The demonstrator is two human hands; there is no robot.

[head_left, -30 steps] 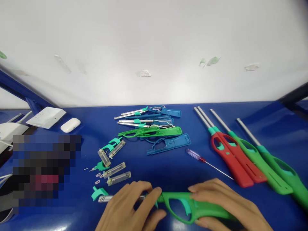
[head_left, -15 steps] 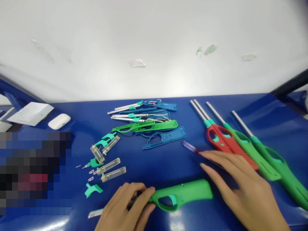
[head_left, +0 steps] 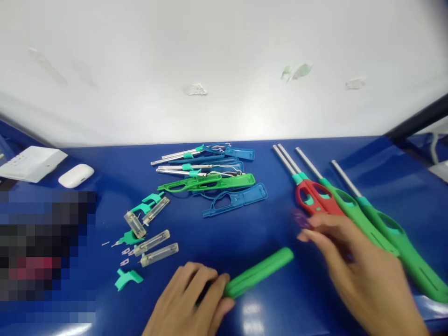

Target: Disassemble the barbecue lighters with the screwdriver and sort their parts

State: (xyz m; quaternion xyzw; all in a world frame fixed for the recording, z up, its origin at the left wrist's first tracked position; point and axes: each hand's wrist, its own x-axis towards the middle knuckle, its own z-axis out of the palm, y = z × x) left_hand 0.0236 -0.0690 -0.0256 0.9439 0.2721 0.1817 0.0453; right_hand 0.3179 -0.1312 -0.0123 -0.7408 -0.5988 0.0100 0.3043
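My left hand (head_left: 196,298) is closed around the front part of a green utility lighter (head_left: 261,272) near the table's front edge. The lighter is turned on its narrow side, so its seam faces up; my fingers hide its front end. Between thumb and fingers, my right hand (head_left: 353,266) pinches a small screwdriver (head_left: 301,219) with a clear purple handle, blurred by motion; its shaft is mostly hidden by the hand. Just beyond that hand lie red lighters (head_left: 320,198) and green lighters (head_left: 364,221) with metal tubes.
Opened blue and green casings (head_left: 234,198) with metal tubes lie at the back middle. To the left are clear fuel tanks (head_left: 159,255), turquoise triggers (head_left: 128,278) and tiny parts. A white earbud case (head_left: 76,176) and a white packet (head_left: 33,163) sit farther left.
My right hand has picked the screwdriver up from the table. My left hand has rolled the green lighter from its flat face onto its edge. The view has shifted slightly.
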